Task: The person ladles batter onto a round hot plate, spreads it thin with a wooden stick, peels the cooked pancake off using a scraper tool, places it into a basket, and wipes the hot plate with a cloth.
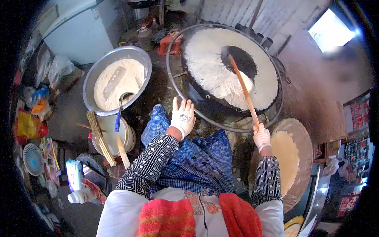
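A large round black griddle (197,89) carries a wide layer of pale batter (205,47), with a dark bare patch near its middle. My right hand (262,138), in a white glove, grips the lower end of a long wooden stick (244,87). The stick lies across the batter, beside a thick white lump (242,82). My left hand (183,118), also gloved, rests with its fingers spread near the metal ring (201,115) around the griddle; it holds nothing.
At the left, a metal basin (90,79) of flour holds a blue-handled ladle (118,118). Below it a bucket (129,136) bears a straw brush (100,136). A thin round flatbread (284,158) lies at the right. Plastic bags (63,67) stand far left.
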### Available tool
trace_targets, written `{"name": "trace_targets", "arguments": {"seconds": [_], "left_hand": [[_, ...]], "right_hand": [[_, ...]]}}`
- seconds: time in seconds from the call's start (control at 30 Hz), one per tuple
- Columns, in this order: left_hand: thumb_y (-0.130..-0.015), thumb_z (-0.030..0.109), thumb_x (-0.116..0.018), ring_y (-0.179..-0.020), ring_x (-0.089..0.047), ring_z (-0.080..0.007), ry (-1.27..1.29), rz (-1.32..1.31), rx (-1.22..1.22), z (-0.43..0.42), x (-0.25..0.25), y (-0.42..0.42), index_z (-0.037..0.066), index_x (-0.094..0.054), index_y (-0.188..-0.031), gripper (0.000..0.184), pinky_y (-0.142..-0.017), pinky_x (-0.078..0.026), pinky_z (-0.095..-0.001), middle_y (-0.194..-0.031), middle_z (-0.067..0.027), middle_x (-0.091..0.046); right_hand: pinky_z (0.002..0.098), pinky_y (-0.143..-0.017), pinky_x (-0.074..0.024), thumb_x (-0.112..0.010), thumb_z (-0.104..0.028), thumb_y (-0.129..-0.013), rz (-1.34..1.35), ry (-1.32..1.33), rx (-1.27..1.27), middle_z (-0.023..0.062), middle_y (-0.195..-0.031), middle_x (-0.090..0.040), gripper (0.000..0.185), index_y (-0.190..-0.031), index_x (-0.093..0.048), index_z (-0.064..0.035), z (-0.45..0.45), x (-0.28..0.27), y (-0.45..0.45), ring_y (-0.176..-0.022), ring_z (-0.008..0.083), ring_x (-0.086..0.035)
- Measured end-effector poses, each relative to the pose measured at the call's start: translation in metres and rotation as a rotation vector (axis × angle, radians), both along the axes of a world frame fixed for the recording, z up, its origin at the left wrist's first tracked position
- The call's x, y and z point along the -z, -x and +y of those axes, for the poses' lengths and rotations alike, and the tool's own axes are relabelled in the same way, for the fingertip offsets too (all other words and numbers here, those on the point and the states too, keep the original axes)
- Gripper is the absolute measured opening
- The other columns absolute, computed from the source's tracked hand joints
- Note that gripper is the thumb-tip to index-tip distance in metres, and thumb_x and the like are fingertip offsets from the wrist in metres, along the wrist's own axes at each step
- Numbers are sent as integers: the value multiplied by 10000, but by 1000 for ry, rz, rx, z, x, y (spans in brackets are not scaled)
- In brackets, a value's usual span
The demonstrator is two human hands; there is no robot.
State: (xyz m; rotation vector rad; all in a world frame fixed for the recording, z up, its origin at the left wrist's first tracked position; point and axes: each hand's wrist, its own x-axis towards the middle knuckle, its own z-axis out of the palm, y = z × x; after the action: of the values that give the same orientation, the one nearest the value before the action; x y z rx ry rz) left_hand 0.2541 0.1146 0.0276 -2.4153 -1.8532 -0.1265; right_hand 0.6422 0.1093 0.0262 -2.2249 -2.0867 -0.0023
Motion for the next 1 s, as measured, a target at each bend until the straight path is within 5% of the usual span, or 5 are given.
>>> {"name": "trace_targets", "arguments": {"seconds": [0.37,0.43,0.53,0.73,1.0], "left_hand": [[-935,156,-386,-1378,-369,-291,27,41,-150,38,6,38,42,-471,-1372,460,-1147,-67,-633,-1471,-110,-434],[-808,326,-637,-1377,-363,-304,53,38,-166,45,8,45,68,-443,-1392,667,-1133,-66,-655,-1492,-101,-402],[-951,123,-350,-1390,-350,-291,31,-42,-193,55,8,55,52,-440,-1399,463,-1142,-64,-640,-1499,-102,-402],[-784,283,-639,-1346,-375,-298,23,-1,-205,48,-26,32,21,-473,-1335,632,-1121,-137,-641,-1406,-147,-463],[-844,329,-569,-1292,-434,-383,-80,-146,173,-30,2,-57,-77,-506,-1267,590,-1106,-158,-671,-1337,-240,-506]], "right_hand": [[559,-622,-489,-522,-327,-955,-56,38,63,270,-725,-628,272,-948,-512,-56,11,-21,1,-684,465,-617],[564,-633,-485,-484,-335,-972,-1,45,76,277,-742,-632,292,-961,-513,-44,9,-6,-2,-702,472,-618],[565,-627,-477,-483,-318,-969,-38,14,131,279,-762,-637,258,-951,-513,-62,11,13,-13,-698,471,-617],[536,-647,-479,-479,-369,-971,66,-1,-78,248,-774,-638,276,-983,-528,-98,-14,-23,35,-728,453,-610],[549,-660,-494,-495,-320,-948,-24,-3,79,243,-742,-649,278,-948,-556,-48,21,-24,5,-721,446,-633]]}}
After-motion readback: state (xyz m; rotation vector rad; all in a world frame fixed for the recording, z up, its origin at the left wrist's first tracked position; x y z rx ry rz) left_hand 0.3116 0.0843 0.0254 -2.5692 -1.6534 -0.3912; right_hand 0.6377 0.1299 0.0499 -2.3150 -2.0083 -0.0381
